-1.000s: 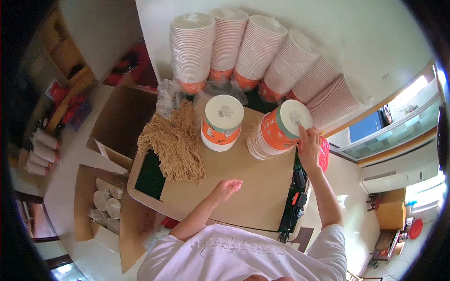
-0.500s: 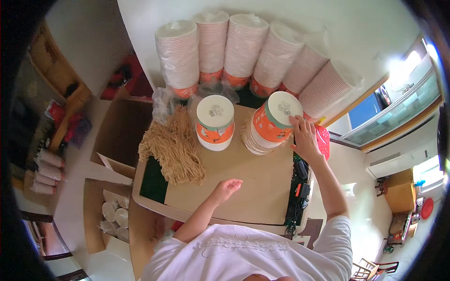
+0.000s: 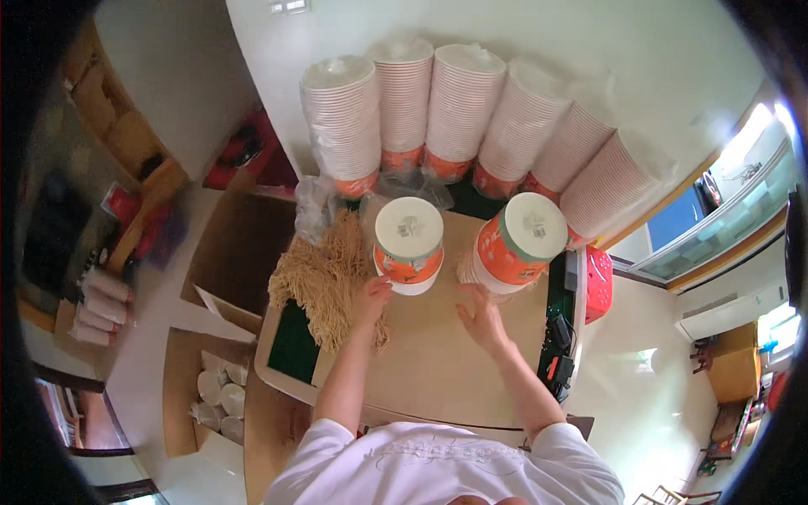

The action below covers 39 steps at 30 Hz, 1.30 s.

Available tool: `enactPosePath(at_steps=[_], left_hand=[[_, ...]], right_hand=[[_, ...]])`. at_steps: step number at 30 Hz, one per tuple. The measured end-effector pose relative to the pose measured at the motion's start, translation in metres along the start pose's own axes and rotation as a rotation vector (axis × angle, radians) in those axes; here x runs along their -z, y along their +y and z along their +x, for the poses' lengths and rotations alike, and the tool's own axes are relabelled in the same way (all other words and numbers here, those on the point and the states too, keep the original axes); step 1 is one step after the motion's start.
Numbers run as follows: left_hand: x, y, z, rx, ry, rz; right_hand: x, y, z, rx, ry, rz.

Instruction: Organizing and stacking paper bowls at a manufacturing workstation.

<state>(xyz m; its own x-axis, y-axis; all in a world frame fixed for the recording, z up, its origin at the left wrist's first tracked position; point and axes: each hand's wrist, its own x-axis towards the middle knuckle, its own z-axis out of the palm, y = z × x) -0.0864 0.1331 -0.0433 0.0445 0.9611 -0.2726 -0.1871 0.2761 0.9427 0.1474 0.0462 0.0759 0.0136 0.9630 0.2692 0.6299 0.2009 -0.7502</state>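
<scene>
Two upside-down paper tubs stand on a cardboard sheet [image 3: 421, 362] that covers much of the table. The left paper tub [image 3: 407, 263] has an orange printed side, a green band and a white rim. My left hand [image 3: 375, 296] has its fingertips closed at the left side of that rim. On the right, a second paper tub [image 3: 509, 252] leans on a nest of pale rims. My right hand [image 3: 482, 320] is at the lower front of this stack, fingers apart; contact is hard to make out. Tan stringy strands [image 3: 320, 278] lie heaped left of my left forearm.
Several tall plastic-wrapped tub stacks [image 3: 341, 126] line the wall. Clear plastic wrap [image 3: 313, 206] lies before them. Black devices with cables [image 3: 559, 362] sit along the table's right edge, near a red basket [image 3: 598, 282]. Open cartons [image 3: 181, 396] stand on the floor at left.
My left hand has moved forward to the left tub's rim. My right hand has come down from the right tub's far side to its lower front. The whole view has shifted slightly.
</scene>
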Motion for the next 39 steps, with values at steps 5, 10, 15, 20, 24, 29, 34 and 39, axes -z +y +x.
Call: enactPosePath(at_steps=[5, 10, 15, 20, 24, 29, 34, 39], left_hand=[[-0.006, 0.021, -0.021, 0.129, -0.03, 0.007], [0.007, -0.005, -0.029, 0.203, -0.067, -0.05], [-0.001, -0.004, -0.03, 0.25, -0.058, 0.006], [0.027, -0.006, -0.014, 0.179, -0.049, 0.01], [0.001, 0.021, 0.005, 0.033, -0.006, -0.069], [0.013, 0.01, 0.05, 0.123, 0.094, 0.034], [0.008, 0.002, 0.07, 0.062, 0.16, 0.057], [-0.002, 0.024, 0.065, 0.096, 0.266, 0.138]], right_hand=[[0.017, 0.035, -0.019, -0.363, 0.403, 0.191], [0.048, 0.064, -0.009, -0.236, 0.645, -0.21], [0.062, 0.091, -0.019, -0.183, 0.59, -0.304], [0.044, 0.069, -0.048, -0.302, 0.359, -0.28], [0.019, 0.078, -0.06, -0.244, 0.402, -0.204], [-0.054, 0.054, -0.01, -0.21, 0.237, 0.181], [-0.114, 0.116, 0.051, -0.436, 0.332, 0.922], [-0.115, 0.119, 0.062, -0.602, 0.363, 1.48]])
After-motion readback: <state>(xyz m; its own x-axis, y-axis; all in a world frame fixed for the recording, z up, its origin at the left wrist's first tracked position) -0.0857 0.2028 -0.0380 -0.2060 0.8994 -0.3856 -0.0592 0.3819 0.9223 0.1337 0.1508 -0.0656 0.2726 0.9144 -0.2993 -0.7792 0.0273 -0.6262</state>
